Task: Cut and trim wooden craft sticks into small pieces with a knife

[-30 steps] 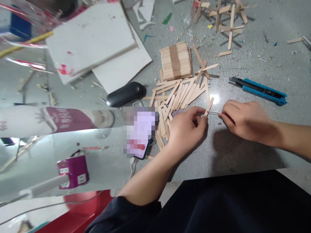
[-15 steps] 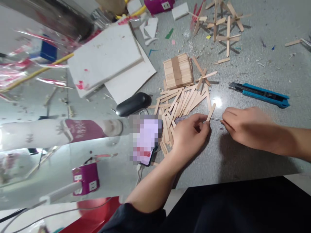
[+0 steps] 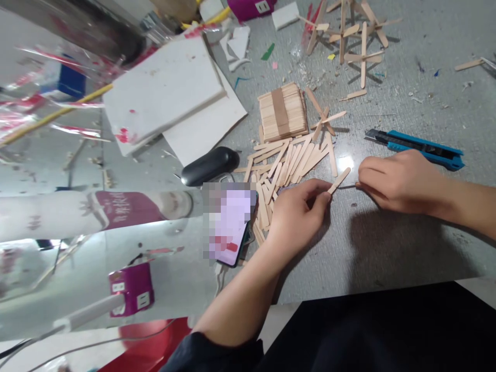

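Between thumb and fingertips my left hand (image 3: 298, 212) grips a wooden craft stick (image 3: 341, 179), tilted up to the right. My right hand (image 3: 399, 178) is closed on a thin metal rod (image 3: 347, 186), which reaches left to the craft stick; whether its tip has gone into the wood I cannot tell. Behind the right hand lies a blue utility knife (image 3: 430, 150) with some blade out. Loose craft sticks (image 3: 296, 163) are spread beyond my left hand, below a paper-banded bundle of sticks (image 3: 267, 116). One crossed-stick piece (image 3: 324, 120) stands by the bundle.
More crossed-stick pieces (image 3: 363, 57) stand at the back. A phone (image 3: 232, 222) and a black case (image 3: 211, 165) lie left of my left arm. White foam boards (image 3: 166, 88), a bottle (image 3: 132, 210) and a purple power socket (image 3: 132, 289) occupy the left side.
My right hand has shifted slightly up and right, now overlapping the utility knife. The craft stick in my left hand leans further to the right.
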The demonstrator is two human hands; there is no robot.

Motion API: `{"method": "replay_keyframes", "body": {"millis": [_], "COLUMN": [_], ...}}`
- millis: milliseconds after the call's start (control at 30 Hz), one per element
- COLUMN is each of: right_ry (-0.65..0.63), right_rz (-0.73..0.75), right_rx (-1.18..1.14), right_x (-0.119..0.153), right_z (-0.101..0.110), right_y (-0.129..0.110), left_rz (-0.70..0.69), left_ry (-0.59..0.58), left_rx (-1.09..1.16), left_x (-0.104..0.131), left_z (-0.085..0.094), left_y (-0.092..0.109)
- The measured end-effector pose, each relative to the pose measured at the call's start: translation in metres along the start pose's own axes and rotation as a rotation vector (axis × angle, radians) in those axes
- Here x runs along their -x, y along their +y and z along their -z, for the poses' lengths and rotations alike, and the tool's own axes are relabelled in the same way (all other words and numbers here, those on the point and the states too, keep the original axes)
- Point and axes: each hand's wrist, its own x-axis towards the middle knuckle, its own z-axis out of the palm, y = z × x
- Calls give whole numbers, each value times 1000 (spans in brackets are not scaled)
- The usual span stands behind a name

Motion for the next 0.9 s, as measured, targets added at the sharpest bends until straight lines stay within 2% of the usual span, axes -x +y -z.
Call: {"method": "replay_keyframes", "body": {"millis": [133,600,900], "right_ry": [48,69,103], "right_rz": [73,105,202], "right_rx": [36,56,32], "right_x": [-1,-2,-5], "right_z": [-3,-4,-5], "right_y": [8,8,19], "left_rz": [-7,-7,2], "left_ry": [-5,-14,-37], "left_rx": [-19,-40,-73], "left_x": [-1,-2,-5], "left_z": [4,7,12], "left_y": [4,6,3]}}
